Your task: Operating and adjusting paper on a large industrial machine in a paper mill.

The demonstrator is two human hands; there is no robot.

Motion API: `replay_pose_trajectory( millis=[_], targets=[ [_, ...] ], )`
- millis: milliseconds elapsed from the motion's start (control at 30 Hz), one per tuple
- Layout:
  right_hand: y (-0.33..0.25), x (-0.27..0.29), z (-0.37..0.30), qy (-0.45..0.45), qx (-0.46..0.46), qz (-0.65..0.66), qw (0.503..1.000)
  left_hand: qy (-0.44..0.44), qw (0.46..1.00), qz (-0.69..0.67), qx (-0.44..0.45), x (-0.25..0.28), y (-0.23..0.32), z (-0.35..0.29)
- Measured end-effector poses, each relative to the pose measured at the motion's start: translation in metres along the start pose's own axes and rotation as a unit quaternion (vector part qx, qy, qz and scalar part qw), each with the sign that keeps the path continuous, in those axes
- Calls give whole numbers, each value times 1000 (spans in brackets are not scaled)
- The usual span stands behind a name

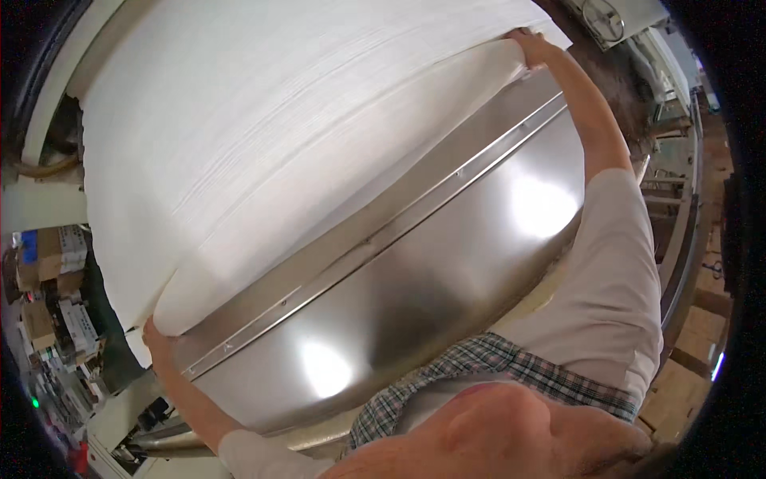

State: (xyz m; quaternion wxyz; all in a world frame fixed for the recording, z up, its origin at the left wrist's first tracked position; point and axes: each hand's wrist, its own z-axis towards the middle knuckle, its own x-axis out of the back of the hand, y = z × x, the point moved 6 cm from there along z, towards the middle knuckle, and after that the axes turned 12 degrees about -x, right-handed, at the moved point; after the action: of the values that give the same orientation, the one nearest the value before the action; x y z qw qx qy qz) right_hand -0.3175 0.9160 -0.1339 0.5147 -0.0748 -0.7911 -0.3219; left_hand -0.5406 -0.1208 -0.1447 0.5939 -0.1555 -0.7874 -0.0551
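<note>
A wide white sheet [319, 120] fills the upper part of the view. Fine creases run across it, and I cannot tell whether it is cloth or paper. Its near part curls into a loose, rounded fold [359, 172] over a shiny metal panel [447, 263]. At the fold's far right end, my right hand [536, 48] is closed on the sheet's edge. My left hand [155, 339] grips the opposite end at the lower left, its fingers mostly hidden by the sheet. Both arms are spread wide.
A metal rail with small screws [367, 239] runs diagonally along the panel. Cardboard boxes [60, 255] and clutter stand at the far left. A handwheel [602, 20] is at the upper right, with machine framing below it. More cartons [690, 359] lie on the right.
</note>
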Motion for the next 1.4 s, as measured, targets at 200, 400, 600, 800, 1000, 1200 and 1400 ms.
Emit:
replay_pose_trajectory(
  millis=[200,400,600,800,1000,1200,1400],
  targets=[
    [30,-8,-18,222,11,135,966,194,974,64,-97,6,0,-5],
    [64,48,-59,339,-34,164,926,290,947,88,-104,72,14,-11],
    [104,90,-134,405,-49,247,879,387,916,46,-94,125,-27,-77],
    [117,62,-204,342,-53,230,910,385,913,88,-105,129,-26,-178],
    [133,-27,-272,363,19,245,899,295,951,29,-91,69,-3,-244],
    [114,-87,-320,238,20,186,953,240,969,42,-34,-18,-6,-329],
    [84,-118,-344,112,-3,170,979,154,987,39,1,-50,0,-360]
  ],
)
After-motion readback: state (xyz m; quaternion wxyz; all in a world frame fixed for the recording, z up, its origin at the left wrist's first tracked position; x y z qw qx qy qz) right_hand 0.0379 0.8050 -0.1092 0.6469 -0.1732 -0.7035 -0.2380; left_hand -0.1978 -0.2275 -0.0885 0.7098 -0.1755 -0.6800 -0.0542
